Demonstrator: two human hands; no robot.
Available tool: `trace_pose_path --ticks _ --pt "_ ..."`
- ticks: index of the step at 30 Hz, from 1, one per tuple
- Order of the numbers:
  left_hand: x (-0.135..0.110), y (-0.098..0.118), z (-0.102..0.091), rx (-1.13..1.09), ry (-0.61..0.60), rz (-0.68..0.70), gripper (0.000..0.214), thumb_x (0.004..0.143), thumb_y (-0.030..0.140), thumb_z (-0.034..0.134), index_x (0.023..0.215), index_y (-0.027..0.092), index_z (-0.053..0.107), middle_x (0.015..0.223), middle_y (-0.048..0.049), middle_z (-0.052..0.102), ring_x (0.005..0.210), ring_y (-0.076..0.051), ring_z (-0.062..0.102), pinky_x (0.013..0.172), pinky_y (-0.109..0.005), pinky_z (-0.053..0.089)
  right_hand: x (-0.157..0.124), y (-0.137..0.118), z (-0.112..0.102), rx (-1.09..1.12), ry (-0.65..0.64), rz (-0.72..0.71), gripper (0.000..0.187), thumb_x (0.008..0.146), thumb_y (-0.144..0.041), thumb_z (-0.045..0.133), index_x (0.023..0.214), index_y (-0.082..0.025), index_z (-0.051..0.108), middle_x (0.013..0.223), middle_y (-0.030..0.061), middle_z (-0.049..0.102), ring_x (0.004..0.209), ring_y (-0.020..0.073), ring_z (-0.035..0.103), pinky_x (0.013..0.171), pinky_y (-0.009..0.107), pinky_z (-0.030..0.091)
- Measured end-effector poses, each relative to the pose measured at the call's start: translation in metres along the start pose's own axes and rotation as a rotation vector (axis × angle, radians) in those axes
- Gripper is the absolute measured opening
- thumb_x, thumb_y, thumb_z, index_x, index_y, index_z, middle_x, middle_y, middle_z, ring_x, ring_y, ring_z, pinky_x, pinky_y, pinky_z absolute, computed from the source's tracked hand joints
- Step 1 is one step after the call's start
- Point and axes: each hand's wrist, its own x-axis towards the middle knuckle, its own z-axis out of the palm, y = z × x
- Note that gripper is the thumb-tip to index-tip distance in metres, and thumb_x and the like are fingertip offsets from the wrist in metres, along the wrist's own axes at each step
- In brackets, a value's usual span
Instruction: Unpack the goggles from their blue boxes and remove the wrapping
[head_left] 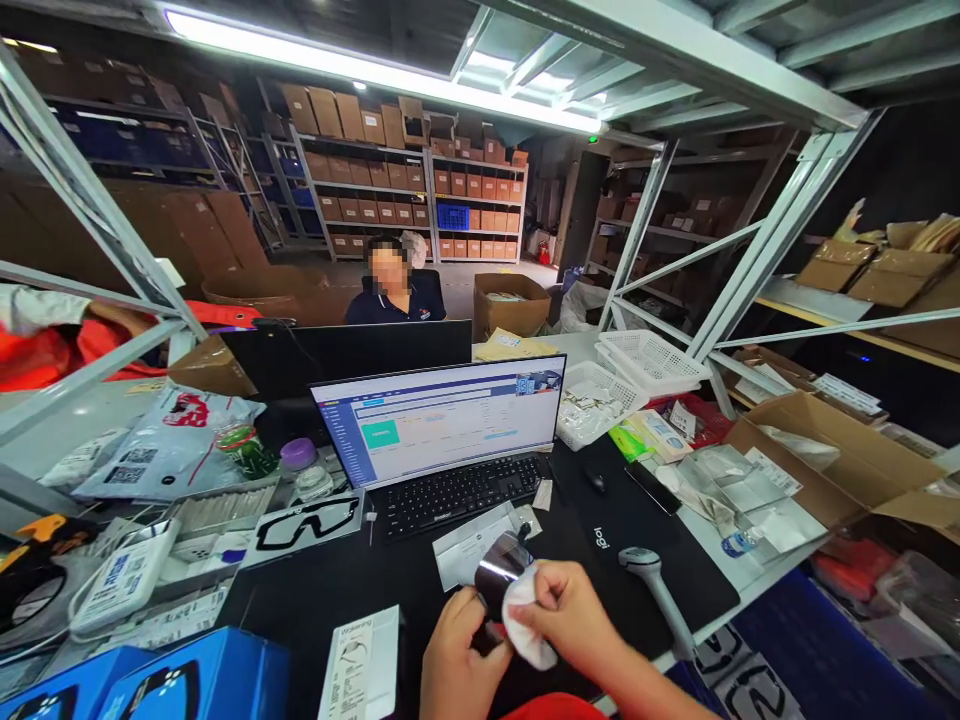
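Red clothing (555, 708) nearest camera. On my feed: left hand (459, 655), fingers gripping a dark glossy piece (501, 566), near side of keyboard (459, 497); right hand (568, 606), fingers pinching a white cloth (525, 630) at the piece's near end.

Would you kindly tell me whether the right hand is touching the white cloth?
Touching. The head view shows it plainly: the right hand pinches the white cloth, its fingers pressed against the fabric with no gap.
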Motion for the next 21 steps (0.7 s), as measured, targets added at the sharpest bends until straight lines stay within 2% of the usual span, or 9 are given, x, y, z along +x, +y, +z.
trace_pose_path --ticks 2,5,7,8,10,13,16,19,21 --pt "0.006 0.003 -0.011 -0.015 -0.066 0.037 0.011 0.078 0.011 0.063 0.078 0.022 0.068 0.089 -0.0045 0.070 0.084 -0.019 0.068 0.072 -0.027 0.058 0.008 -0.014 -0.039 -0.042 0.001 0.000 0.055 0.062 -0.040 0.077 0.047 -0.024 0.027 0.052 -0.0033 0.039 0.052 0.0145 0.036 0.053 0.030 0.028" --pt "0.017 0.004 -0.029 0.019 -0.110 0.160 0.024 0.073 0.005 0.061 0.085 0.023 0.071 0.100 -0.0071 0.071 0.097 -0.023 0.068 0.088 -0.036 0.058 0.018 -0.036 -0.098 -0.159 0.072 -0.163 0.051 0.067 -0.035 0.075 0.045 -0.023 0.031 0.058 0.0001 0.049 0.059 0.0173 0.044 0.058 0.031 0.033" --pt "0.024 0.004 -0.039 0.071 -0.148 0.210 0.031 0.069 0.003 0.061 0.088 0.024 0.073 0.108 -0.0080 0.071 0.103 -0.025 0.067 0.101 -0.047 0.052 0.023 -0.048 -0.123 -0.230 0.042 -0.230 0.048 0.070 -0.034 0.075 0.045 -0.023 0.036 0.062 0.0023 0.054 0.065 0.0196 0.048 0.062 0.032 0.035" --pt "0.027 0.005 -0.042 0.087 -0.182 0.223 0.034 0.067 0.002 0.060 0.089 0.024 0.073 0.112 -0.0082 0.070 0.105 -0.025 0.067 0.105 -0.050 0.049 0.025 -0.053 -0.129 -0.258 0.010 -0.248 0.047 0.071 -0.034 0.075 0.044 -0.023 0.038 0.063 0.0025 0.055 0.066 0.0198 0.049 0.064 0.032 0.036" --pt "0.033 0.009 -0.046 0.080 -0.275 0.232 0.037 0.065 -0.001 0.060 0.088 0.025 0.073 0.120 -0.0082 0.068 0.109 -0.025 0.066 0.107 -0.048 0.048 0.030 -0.059 -0.127 -0.297 -0.070 -0.271 0.044 0.074 -0.035 0.074 0.045 -0.022 0.043 0.062 0.0010 0.053 0.066 0.0184 0.047 0.064 0.031 0.035" --pt "0.042 0.017 -0.049 0.032 -0.391 0.252 0.039 0.066 -0.002 0.060 0.089 0.026 0.073 0.123 -0.0074 0.067 0.112 -0.022 0.064 0.101 -0.038 0.052 0.035 -0.059 -0.106 -0.312 -0.272 -0.267 0.041 0.078 -0.036 0.072 0.050 -0.021 0.045 0.059 -0.0037 0.043 0.061 0.0140 0.040 0.060 0.027 0.031" --pt "0.046 0.024 -0.050 0.049 -0.439 0.301 0.030 0.069 0.002 0.064 0.089 0.024 0.071 0.117 -0.0067 0.069 0.107 -0.022 0.065 0.095 -0.034 0.054 0.035 -0.054 -0.088 -0.237 -0.499 -0.161 0.047 0.077 -0.038 0.074 0.054 -0.022 0.036 0.058 -0.0077 0.034 0.056 0.0099 0.030 0.054 0.024 0.025" --pt "0.046 0.026 -0.047 0.091 -0.484 0.351 0.023 0.069 0.003 0.065 0.080 0.023 0.067 0.106 -0.0041 0.070 0.094 -0.019 0.067 0.080 -0.028 0.055 0.032 -0.053 -0.080 -0.150 -0.655 -0.029 0.053 0.074 -0.042 0.074 0.057 -0.024 0.027 0.058 -0.0089 0.029 0.054 0.0084 0.024 0.049 0.022 0.021" --pt "0.043 0.023 -0.041 0.115 -0.520 0.411 0.020 0.069 0.003 0.065 0.074 0.023 0.065 0.098 -0.0025 0.070 0.086 -0.018 0.066 0.073 -0.026 0.052 0.030 -0.056 -0.073 -0.162 -0.763 0.010 0.053 0.075 -0.040 0.072 0.058 -0.024 0.025 0.059 -0.0090 0.026 0.054 0.0082 0.022 0.048 0.022 0.020"
